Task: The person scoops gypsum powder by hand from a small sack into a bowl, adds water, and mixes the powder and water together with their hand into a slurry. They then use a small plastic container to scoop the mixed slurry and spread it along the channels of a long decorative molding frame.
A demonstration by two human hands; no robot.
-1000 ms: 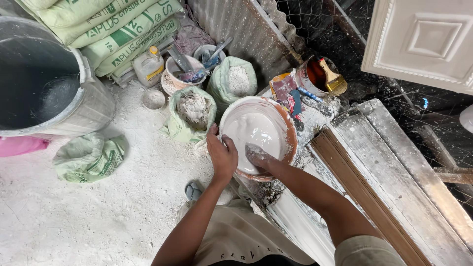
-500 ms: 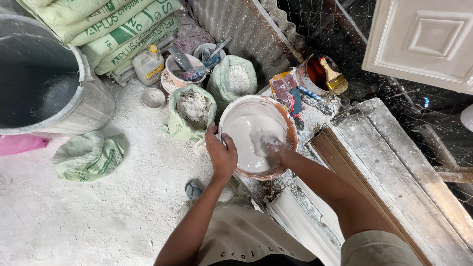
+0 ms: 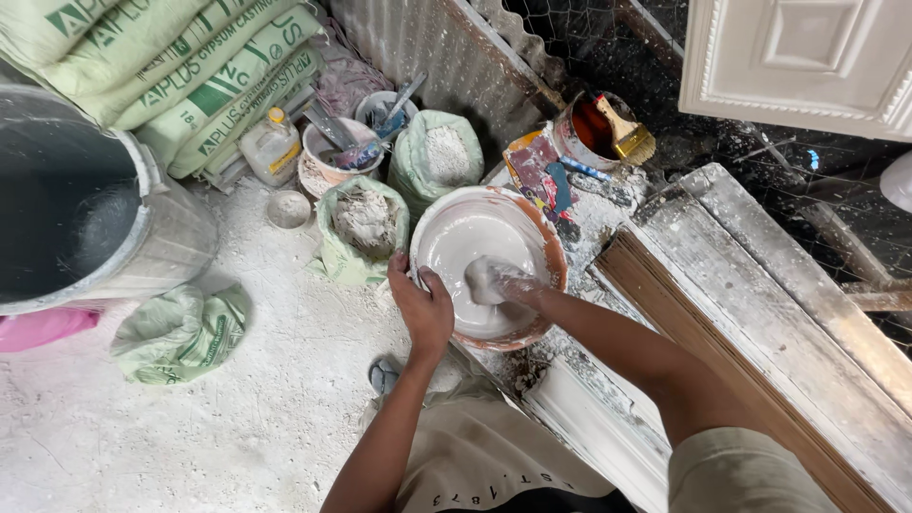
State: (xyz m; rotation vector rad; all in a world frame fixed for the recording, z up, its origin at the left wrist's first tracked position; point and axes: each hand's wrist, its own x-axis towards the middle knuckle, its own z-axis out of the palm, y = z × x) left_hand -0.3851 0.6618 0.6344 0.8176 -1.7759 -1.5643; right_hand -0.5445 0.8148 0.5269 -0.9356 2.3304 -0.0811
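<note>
A round bowl [image 3: 549, 249] holds wet white plaster, its outside smeared orange-brown. My left hand [image 3: 423, 306] grips the bowl's near-left rim, thumb over the edge. My right hand [image 3: 494, 280] is inside the bowl, coated in white plaster, fingers curled in the mix. Whether it holds anything is hidden by the plaster. The bowl rests on the edge of a plaster-caked bench [image 3: 608, 399].
Two open green sacks of white powder [image 3: 363, 223] [image 3: 435, 157] stand behind the bowl. A large grey drum [image 3: 142, 218] is at left, stacked sacks [image 3: 180, 66] behind it. A pot with a brush [image 3: 608, 128], small tubs [image 3: 332, 152], a plastic bottle [image 3: 271, 142] and wooden boards [image 3: 760, 342] surround the spot.
My right hand moved from the bowl's near rim into the plaster and now stirs in the middle. My left hand stayed on the rim.
</note>
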